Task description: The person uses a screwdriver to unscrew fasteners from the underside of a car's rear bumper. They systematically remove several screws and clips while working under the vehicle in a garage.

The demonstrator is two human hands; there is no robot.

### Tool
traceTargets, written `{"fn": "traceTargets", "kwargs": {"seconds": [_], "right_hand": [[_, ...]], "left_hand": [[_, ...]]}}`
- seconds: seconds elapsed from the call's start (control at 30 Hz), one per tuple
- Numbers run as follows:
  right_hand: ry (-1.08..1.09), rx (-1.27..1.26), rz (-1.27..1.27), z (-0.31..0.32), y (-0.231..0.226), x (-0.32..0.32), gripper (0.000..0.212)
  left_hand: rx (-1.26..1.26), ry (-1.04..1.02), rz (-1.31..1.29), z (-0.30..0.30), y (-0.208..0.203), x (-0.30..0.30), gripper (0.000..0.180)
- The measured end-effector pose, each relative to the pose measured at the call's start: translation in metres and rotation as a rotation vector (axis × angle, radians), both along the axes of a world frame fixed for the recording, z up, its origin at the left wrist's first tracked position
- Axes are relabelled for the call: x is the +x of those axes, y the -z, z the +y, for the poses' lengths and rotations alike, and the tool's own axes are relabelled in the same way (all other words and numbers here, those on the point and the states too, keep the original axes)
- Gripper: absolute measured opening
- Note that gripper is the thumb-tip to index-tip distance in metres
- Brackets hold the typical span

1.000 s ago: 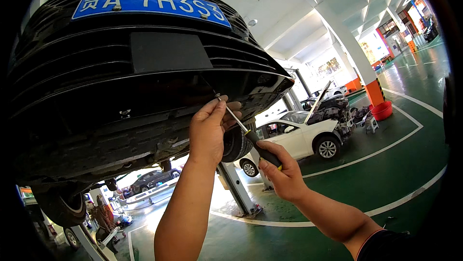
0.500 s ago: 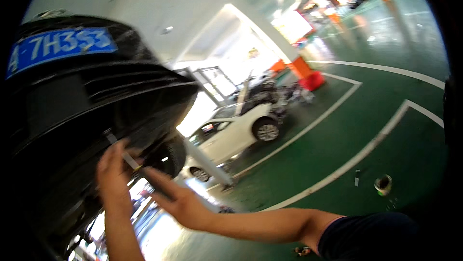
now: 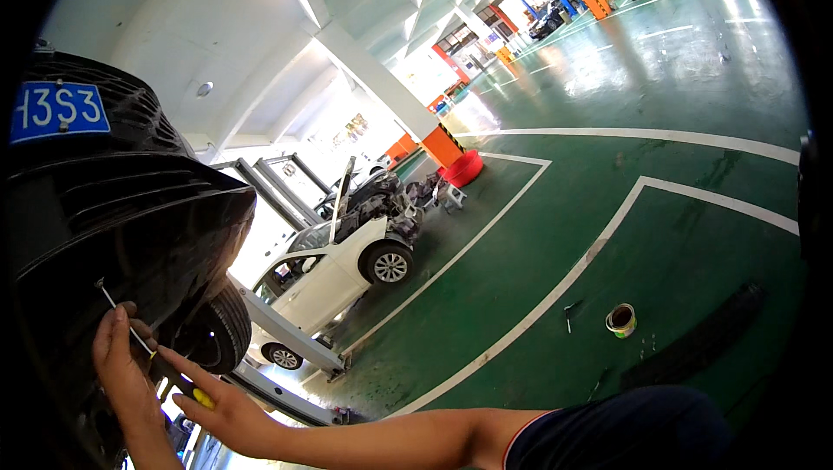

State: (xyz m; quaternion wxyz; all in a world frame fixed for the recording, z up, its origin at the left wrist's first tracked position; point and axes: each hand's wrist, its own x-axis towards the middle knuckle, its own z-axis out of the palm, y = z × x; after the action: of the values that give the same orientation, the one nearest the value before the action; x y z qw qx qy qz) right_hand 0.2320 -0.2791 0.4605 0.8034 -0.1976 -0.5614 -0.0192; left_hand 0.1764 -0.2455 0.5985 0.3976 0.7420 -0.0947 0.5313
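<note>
A raised black car [image 3: 104, 184] with a blue number plate [image 3: 82, 116] fills the left side. Below its bumper I hold a long screwdriver [image 3: 110, 297] with a thin metal shaft and a dark and yellow handle. My right hand [image 3: 230, 418] is closed around the handle. The fingers of my left hand [image 3: 121, 374] are closed about the shaft, partway up. The screwdriver's tip is at a small fastener on the dark underside; whether it is seated there I cannot tell.
A white car [image 3: 312, 283] with its front end stripped stands beyond a grey lift post [image 3: 282, 331]. On the green floor are an open tin [image 3: 620, 321], a small tool [image 3: 568, 318] and a long dark strip [image 3: 694, 340]. An orange-based pillar [image 3: 441, 147] rises behind a red tub [image 3: 462, 169].
The view has swung to the right and steadied, so car and hands appear farther left. Both hands keep hold of the screwdriver under the bumper.
</note>
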Motion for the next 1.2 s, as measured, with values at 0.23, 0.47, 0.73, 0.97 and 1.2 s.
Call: {"fn": "traceTargets", "kwargs": {"seconds": [0.23, 0.47, 0.73, 0.97, 1.2], "right_hand": [[0.017, 0.055, -0.018, 0.032, 0.004, -0.021, 0.064], [-1.032, 0.102, 0.156, -0.010, -0.009, -0.015, 0.066], [0.470, 0.262, -0.008, 0.026, -0.019, -0.006, 0.061], [-1.149, 0.164, 0.105, 0.004, -0.024, -0.004, 0.059], [0.348, 0.241, 0.039, 0.021, -0.041, -0.020, 0.053]], "left_hand": [[0.025, -0.080, 0.022, 0.024, 0.005, -0.032, 0.034], [0.119, 0.018, 0.052, 0.003, -0.008, -0.016, 0.028], [0.090, -0.018, 0.093, 0.007, -0.016, -0.015, 0.027], [0.076, 0.026, 0.078, 0.003, -0.016, -0.018, 0.028], [0.091, 0.005, 0.086, 0.011, -0.026, -0.023, 0.030]]}}
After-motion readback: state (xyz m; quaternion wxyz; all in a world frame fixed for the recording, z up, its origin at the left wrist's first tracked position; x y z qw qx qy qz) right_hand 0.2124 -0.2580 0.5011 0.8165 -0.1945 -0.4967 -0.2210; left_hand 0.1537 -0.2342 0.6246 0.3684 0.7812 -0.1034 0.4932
